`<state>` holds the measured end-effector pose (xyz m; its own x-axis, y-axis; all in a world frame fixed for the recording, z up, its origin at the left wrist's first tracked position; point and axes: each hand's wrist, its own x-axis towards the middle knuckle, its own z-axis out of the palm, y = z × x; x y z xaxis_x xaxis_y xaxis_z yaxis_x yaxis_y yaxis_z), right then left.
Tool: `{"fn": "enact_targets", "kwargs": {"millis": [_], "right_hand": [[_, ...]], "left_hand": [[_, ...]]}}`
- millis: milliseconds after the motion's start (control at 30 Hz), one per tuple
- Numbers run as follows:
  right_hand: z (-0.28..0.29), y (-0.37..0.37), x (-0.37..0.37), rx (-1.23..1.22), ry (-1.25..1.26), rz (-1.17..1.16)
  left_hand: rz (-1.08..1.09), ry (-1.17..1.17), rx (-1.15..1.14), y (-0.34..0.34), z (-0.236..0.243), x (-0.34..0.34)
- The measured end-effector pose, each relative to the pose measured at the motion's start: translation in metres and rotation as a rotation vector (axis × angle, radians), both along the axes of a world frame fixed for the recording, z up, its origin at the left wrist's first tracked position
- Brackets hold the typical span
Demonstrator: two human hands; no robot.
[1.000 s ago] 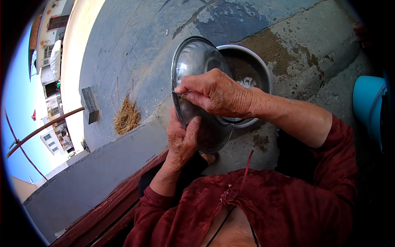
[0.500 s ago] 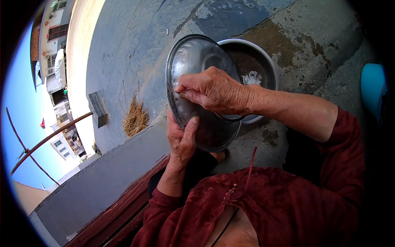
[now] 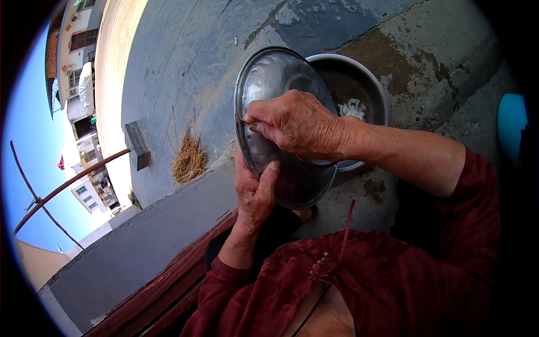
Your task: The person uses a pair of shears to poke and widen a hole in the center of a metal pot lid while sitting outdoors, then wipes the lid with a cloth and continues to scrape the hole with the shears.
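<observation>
A dented, domed metal pot lid [image 3: 269, 73] is tilted in front of me, partly covering a round metal basin [image 3: 383, 96]. My left hand [image 3: 254, 188] grips the lid's lower left rim, the thumb lying over its upper face. My right hand [image 3: 297, 124] reaches across the lid, fingers and thumb pinched together at the left rim. Something thin and dark shows at those fingertips, too small to name. Part of a dark, curved lid handle [image 3: 320, 164] shows under my right wrist. Inside the basin, a crumpled white cloth-like bundle [image 3: 352, 108] sits in murky brownish water.
Wet patches mark the concrete ground [image 3: 370, 62] around the basin. To the left are a straw bundle [image 3: 189, 160], a grey block [image 3: 137, 145] and a low grey wall [image 3: 168, 224]. A turquoise container [image 3: 511, 126] stands at the far right. Crossed sticks [image 3: 73, 190] rise at the left.
The whole view has shifted slightly, so lid, basin and hands appear a little farther right. Both hands keep nearly the same hold on the lid.
</observation>
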<state>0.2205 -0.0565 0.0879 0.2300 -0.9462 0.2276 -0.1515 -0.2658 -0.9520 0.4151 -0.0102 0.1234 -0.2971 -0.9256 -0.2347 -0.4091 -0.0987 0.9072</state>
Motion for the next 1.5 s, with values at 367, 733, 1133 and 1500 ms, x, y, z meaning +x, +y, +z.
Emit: {"fn": "enact_targets", "kwargs": {"millis": [367, 733, 1133, 1500], "right_hand": [[0.010, 0.004, 0.007, 0.131, -0.119, -0.058], [0.018, 0.015, 0.013, 0.130, -0.056, -0.115], [0.028, 0.026, 0.008, 0.240, -0.131, -0.125], [0.028, 0.017, 0.012, 0.212, -0.114, -0.144]], "left_hand": [[-0.062, -0.057, -0.035, 0.001, 0.002, -0.001], [-0.030, -0.122, -0.187, 0.006, -0.001, -0.014], [-0.045, -0.185, -0.268, 0.009, 0.000, -0.021], [-0.040, -0.171, -0.230, 0.005, 0.001, -0.022]]}}
